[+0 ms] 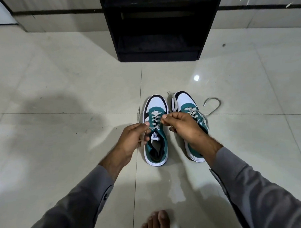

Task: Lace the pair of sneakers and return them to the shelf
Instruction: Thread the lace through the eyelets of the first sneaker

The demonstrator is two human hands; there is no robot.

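Both hands pinch the flat grey lace (155, 125) of the left sneaker (155, 131): left hand (133, 140), right hand (181, 125); black shelf (157, 23) bare.

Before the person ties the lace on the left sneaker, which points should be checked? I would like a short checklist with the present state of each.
1. Left hand pinches one lace end of the left sneaker: ok.
2. Right hand pinches the other end: ok.
3. Left sneaker laced up to the top eyelets: ok.
4. Right sneaker tied: not ok, its lace trails loose on the floor.
5. Both sneakers upright, side by side: ok.
6. Free space in the black shelf: cannot tell, the inside is too dark.
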